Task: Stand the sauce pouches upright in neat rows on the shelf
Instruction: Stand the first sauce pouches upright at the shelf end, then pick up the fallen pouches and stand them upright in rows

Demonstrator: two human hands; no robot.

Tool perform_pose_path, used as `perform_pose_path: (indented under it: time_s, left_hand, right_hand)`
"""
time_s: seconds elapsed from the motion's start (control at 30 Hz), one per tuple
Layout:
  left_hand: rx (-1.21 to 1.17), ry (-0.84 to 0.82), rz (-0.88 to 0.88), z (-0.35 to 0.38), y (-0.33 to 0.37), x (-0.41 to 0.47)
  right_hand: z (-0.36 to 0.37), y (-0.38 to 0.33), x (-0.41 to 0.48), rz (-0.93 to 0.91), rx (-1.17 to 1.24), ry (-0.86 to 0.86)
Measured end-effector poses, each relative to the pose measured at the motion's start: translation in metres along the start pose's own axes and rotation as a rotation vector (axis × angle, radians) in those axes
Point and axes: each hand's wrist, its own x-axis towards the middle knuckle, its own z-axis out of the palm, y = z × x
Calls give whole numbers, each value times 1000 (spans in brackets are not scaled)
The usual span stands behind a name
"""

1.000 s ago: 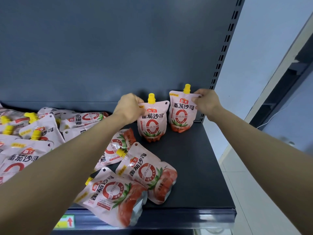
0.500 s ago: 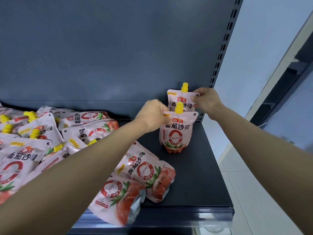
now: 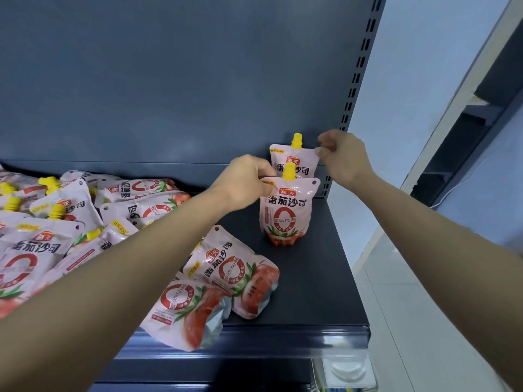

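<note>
Left hand (image 3: 246, 181): pinches front pouch (image 3: 285, 215) at its corner.
Right hand (image 3: 343, 158): curled by rear pouch (image 3: 285, 157); grip unclear.
Nearer than fingers: flat pouches (image 3: 226, 268).

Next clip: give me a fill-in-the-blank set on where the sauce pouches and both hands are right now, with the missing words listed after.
1. The front upright pouch and the rear upright pouch each have a ___ cap.
2. The left hand grips a top corner of the ___ upright pouch.
3. The right hand is beside a top corner of the ___ upright pouch.
4. The number of pouches standing upright at the right end of the shelf is ___.

Missing words: yellow; front; rear; two.
</note>
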Motion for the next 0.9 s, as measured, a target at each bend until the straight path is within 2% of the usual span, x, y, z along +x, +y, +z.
perform_pose_path:
  time_s: [0.17,0.3,0.4,0.5,0.67,0.9]
  left_hand:
    - [162,150,99,-24,19,-27]
    - [244,325,178,-39,25,-54]
    - [287,428,197,-45,17,-79]
    - [334,454,172,-48,2,-104]
    - [398,430,98,-56,-31,-139]
    - [406,314,-65,-50,-85,-180]
  right_hand:
    - [-13,-25,-17,-258,-234,83]
    - [-12,-51,-37,-487,-231,174]
    - [2,-67,-57,-634,-206,125]
    - [22,-79,-75,-742,-222,70]
    - [49,-84,-95,-814,-299,-8]
    - [91,-83,-121,-732,-463,-259]
